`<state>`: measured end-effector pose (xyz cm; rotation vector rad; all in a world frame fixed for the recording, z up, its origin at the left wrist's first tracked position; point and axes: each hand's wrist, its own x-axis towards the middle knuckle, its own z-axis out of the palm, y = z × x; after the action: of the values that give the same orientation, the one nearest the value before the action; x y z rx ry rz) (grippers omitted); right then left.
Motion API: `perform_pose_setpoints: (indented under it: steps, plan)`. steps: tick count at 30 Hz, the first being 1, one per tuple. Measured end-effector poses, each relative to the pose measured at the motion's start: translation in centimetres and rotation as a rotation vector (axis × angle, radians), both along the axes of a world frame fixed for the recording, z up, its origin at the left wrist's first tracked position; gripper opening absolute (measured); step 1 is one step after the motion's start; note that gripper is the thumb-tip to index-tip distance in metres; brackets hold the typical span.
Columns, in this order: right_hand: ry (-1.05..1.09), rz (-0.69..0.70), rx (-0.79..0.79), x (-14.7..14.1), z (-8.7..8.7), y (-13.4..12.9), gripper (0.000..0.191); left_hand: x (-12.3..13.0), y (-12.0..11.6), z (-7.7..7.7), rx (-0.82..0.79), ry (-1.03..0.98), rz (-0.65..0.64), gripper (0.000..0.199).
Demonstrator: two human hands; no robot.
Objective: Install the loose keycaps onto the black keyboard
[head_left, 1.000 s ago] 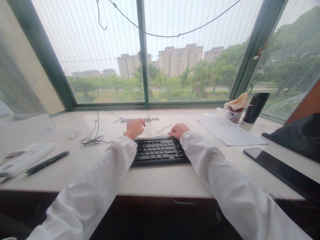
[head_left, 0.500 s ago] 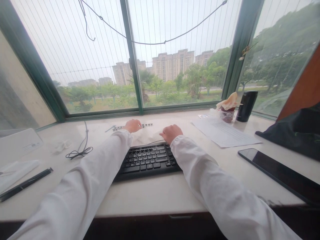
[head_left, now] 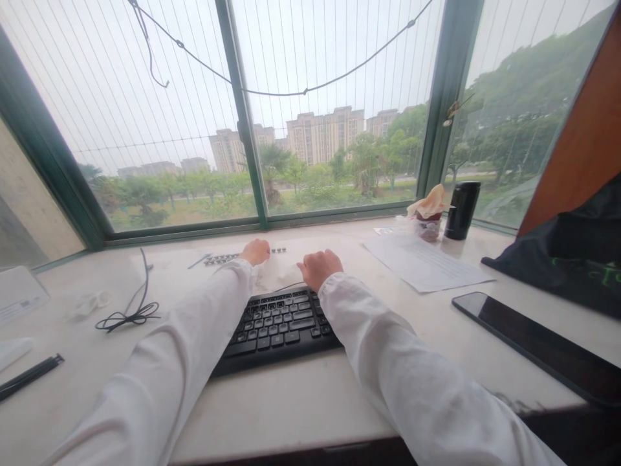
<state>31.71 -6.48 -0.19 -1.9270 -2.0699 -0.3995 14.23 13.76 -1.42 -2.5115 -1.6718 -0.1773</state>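
My left hand is over the far part of the white surface, among rows of small dark keycaps; its fingers are curled and mostly hidden from view. A black keyboard lies between my forearms, and the upper rows seem to have bare sockets where caps are off. Just behind the keyboard's far right edge is my right hand, fingers bent in and thumb pressed toward them. Anything inside either hand is too small or hidden to make out. A thin cable runs from behind the keyboard.
On the right lie a printed sheet, a black phone and a dark bag. A black cylinder stands by the window beside a wrapped cup. At left are a tied cable, a black pen and a white box.
The view has swung slightly right, so the scene sits further left. My left hand has shifted a little to the right along the keycaps. My right hand stays about where it was.
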Motion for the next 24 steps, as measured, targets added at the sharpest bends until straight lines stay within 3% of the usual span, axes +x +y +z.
perform_pose_setpoints:
  steps: [4, 8, 16, 19, 24]
  plan:
    - [-0.001, -0.015, 0.008, -0.1, 0.0, -0.1, 0.041, 0.2, -0.9, 0.5, 0.052, -0.040, -0.018, 0.025]
    - [0.021, -0.039, 0.054, -0.2, 0.0, -0.2, 0.038, 0.5, -3.1, 2.0, 0.137, -0.092, -0.070, 0.026]
    - [0.049, -0.015, 0.062, -0.9, -0.4, -0.1, 0.031, 0.9, -11.0, 4.9, 0.211, -0.177, -0.263, 0.024]
    - [0.086, -0.031, 0.042, -1.0, -0.5, -0.3, 0.031, 1.0, -14.6, 4.8, 0.261, -0.251, -0.363, 0.021]
    - [0.180, -0.033, 0.022, -1.0, -0.8, -0.4, 0.032, 0.6, -18.7, 3.1, 0.319, -0.297, -0.366, 0.020]
